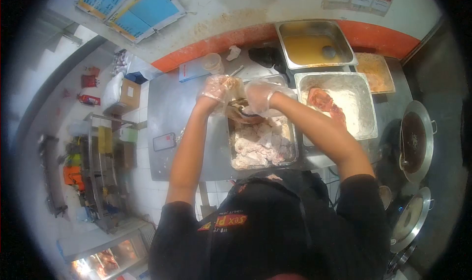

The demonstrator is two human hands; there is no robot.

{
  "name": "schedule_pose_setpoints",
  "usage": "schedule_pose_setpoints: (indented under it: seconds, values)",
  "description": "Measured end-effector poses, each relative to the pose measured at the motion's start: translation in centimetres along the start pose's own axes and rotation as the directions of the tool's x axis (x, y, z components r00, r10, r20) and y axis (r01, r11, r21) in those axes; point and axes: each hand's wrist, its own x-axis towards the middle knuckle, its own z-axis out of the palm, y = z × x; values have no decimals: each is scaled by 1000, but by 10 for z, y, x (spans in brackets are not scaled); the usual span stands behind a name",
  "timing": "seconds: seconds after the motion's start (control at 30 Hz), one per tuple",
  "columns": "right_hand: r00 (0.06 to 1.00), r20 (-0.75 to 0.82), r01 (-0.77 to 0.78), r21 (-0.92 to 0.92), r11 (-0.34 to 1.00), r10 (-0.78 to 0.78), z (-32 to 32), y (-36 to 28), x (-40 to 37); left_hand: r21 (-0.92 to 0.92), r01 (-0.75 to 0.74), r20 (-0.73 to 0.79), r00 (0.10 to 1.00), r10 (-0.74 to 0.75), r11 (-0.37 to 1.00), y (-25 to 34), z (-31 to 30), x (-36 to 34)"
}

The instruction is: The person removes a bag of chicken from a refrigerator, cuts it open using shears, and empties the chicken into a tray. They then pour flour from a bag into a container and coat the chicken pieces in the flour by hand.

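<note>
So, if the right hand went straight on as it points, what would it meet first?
Probably the gloved left hand, or what it holds, close ahead of the right hand; depth is unclear.

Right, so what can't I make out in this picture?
All in the head view:
What is between the left hand and right hand: blurred, partly covered by them.
Far part of the floury tray: behind the hands.
Writing on the blue sheets: too small and blurred.
Round thing by the right sleeve: partly behind it.

Red fire extinguisher (89, 100) by the wall, cardboard box (130, 94), blue papers (142, 12) on the wall, metal shelving (100, 167)
</note>
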Motion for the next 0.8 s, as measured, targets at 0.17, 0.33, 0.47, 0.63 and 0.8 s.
schedule_pose_setpoints:
  seconds: [0.17,0.33,0.47,0.63,0.8]
  values:
    - [992,-122,-16,88,996,26,16,15,-30,-271,91,-56,992,-110,958,-15,0,9]
    - [971,-67,-194,334,923,229,6,25,-181,-494,77,-142,976,-167,866,-15,8,1]
    - [858,210,-433,786,441,468,55,27,-293,-729,77,-72,979,-189,680,1,9,-3]
    - [740,168,-564,682,465,652,182,50,-326,-584,-51,-213,973,-92,810,1,24,-1]
    - [624,-151,-660,424,621,767,222,43,-260,-715,-220,-291,957,4,664,6,27,-3]
